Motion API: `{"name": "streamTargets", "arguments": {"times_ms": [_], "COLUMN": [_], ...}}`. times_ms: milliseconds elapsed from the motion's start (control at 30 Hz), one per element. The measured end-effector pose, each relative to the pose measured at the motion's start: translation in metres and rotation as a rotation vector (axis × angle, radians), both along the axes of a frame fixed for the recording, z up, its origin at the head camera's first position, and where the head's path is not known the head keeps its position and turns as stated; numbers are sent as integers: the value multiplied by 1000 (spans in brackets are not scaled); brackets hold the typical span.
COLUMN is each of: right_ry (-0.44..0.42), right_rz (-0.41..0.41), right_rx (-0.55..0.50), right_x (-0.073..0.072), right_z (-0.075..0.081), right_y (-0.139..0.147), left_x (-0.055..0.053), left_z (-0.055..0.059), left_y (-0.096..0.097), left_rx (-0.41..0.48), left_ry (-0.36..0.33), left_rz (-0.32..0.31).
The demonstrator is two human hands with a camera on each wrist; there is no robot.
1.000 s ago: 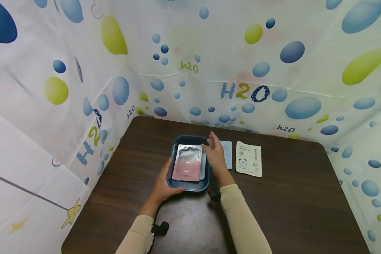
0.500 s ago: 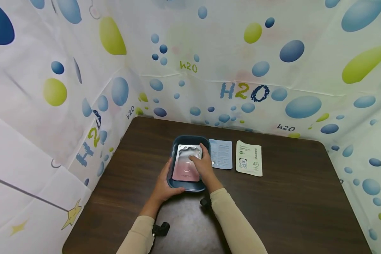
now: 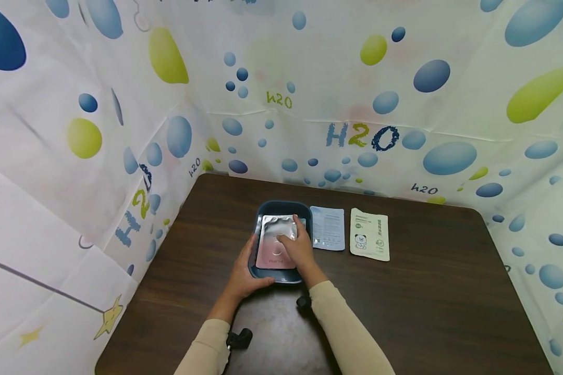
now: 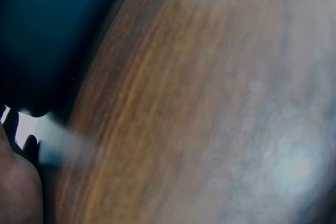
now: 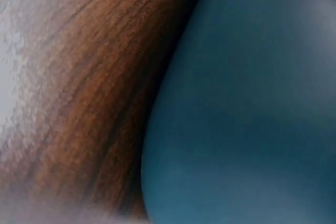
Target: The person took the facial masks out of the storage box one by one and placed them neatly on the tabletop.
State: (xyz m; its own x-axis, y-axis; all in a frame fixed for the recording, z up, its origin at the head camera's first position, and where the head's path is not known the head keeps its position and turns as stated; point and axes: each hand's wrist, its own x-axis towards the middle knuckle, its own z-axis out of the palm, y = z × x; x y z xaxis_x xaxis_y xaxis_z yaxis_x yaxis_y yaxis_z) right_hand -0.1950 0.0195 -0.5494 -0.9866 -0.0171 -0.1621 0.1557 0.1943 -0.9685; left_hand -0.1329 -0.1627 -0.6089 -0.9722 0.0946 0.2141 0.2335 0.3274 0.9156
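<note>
A dark blue tray [image 3: 283, 205] stands on the table, with a pink-and-silver face mask packet [image 3: 269, 252] lying in it. Beneath that packet, a light blue edge [image 3: 303, 222] shows at the upper right. My left hand [image 3: 241, 273] grips the tray's near left corner, its fingers along the side and its thumb at the front rim. With its thumb on the pink packet's face and its fingers at the right edge, my right hand [image 3: 301, 252] pinches the packet; the fingertips are partly hidden. The tray's outer wall fills much of the right wrist view.
To the right of the tray lie a light blue packet [image 3: 328, 229] and a cream packet [image 3: 369, 235] with a bear drawing. The dark wooden table [image 3: 431, 291] meets a patterned curtain [image 3: 403, 109] at the back and sides.
My right hand has come in from above the light blue packet, moving left and down onto the pink packet. My left hand has stayed on the tray.
</note>
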Motion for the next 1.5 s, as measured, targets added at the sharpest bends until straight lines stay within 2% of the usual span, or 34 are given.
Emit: {"name": "streamTargets", "arguments": {"times_ms": [133,167,233,367,400,500,700,867,1000,1233,1500], "right_ry": [73,91,115,88,75,35,-81,-110,-115,-64,6], "right_rz": [-9,-2,21,90,101,130,156,169,180,172,143], "right_rx": [-108,-141,-212,-323,-333,-313,-176,-143,-131,-66,-121], "right_x": [1,3,3,3,0,1,1,0,-1,-1,0], "right_z": [0,4,5,5,0,-1,1,0,-1,-1,1], "right_y": [2,3,4,7,7,9,8,8,6,4,4], "left_x": [0,1,2,3,2,3,3,3,2,1,-1], "left_z": [-1,4,5,8,3,4,1,0,0,-2,-1], "left_y": [0,2,2,2,1,1,1,1,0,0,-1], "left_rx": [1,5,8,5,-2,-14,-30,-30,-28,-35,-27], "left_ry": [7,4,-1,-31,-34,-43,-52,-67,-48,-3,17], "left_rz": [3,2,3,4,5,7,18,22,22,17,6]}}
